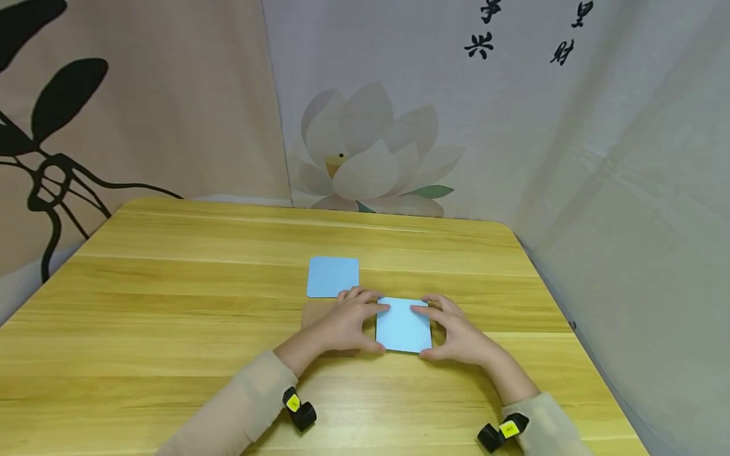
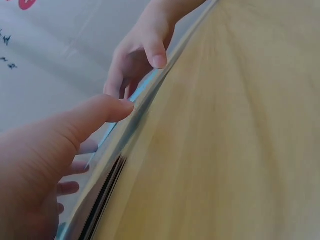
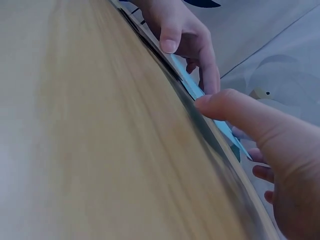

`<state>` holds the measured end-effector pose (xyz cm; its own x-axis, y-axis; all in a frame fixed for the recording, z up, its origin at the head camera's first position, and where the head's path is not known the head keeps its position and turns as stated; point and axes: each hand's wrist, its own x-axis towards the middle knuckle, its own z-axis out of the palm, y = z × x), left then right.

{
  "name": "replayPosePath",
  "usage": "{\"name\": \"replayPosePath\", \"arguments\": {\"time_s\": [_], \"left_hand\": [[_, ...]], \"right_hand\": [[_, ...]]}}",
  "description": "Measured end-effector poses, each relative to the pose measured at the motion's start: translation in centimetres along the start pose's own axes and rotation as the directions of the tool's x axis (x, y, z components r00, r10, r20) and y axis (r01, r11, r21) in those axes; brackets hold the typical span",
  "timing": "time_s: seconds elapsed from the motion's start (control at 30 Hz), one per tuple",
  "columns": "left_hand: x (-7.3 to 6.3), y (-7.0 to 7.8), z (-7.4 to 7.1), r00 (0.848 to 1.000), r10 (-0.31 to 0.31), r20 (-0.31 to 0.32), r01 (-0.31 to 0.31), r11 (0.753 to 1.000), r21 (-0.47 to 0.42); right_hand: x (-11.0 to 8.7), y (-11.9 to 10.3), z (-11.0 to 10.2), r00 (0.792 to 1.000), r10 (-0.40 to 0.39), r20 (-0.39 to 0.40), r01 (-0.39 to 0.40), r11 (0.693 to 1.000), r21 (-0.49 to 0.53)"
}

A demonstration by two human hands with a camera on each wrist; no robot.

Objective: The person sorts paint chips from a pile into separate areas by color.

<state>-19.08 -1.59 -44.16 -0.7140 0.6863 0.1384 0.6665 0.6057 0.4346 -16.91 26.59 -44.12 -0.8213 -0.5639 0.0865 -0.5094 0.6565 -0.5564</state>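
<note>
A light-blue square card (image 1: 403, 326) lies on the table between both hands. My left hand (image 1: 352, 321) holds its left side, thumb at the near left corner and index finger over the far left part. On the right side my right hand (image 1: 459, 332) grips it likewise, thumb at the near right corner, index fingertip on top near the far edge. Beneath my left hand is a brown square board (image 1: 317, 312), partly hidden by the hand and wrist. A second blue square card (image 1: 333, 277) lies just behind my left hand. In the left wrist view, thin stacked dark edges (image 2: 104, 196) show beside my left hand.
The wooden table (image 1: 171, 316) reaches back to a pale curtain (image 1: 570, 139) printed with a lotus and characters. Another curtain with dark leaf shapes hangs at the left. Each wrist carries a small black camera (image 1: 302, 415).
</note>
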Motion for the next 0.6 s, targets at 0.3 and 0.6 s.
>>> {"name": "replayPosePath", "arguments": {"time_s": [0.3, 0.6], "left_hand": [[-1.8, -2.4, -1.1, 0.998, -0.02, -0.061, 0.019, 1.0, -0.019], [-4.4, -5.2, -2.5, 0.991, -0.044, -0.125, 0.036, 0.997, -0.064]], "right_hand": [[3.1, -1.2, 1.0, 0.999, -0.038, 0.007, 0.038, 0.999, 0.035], [6.8, -2.7, 2.4, 0.996, -0.081, 0.033, 0.079, 0.996, 0.044]]}}
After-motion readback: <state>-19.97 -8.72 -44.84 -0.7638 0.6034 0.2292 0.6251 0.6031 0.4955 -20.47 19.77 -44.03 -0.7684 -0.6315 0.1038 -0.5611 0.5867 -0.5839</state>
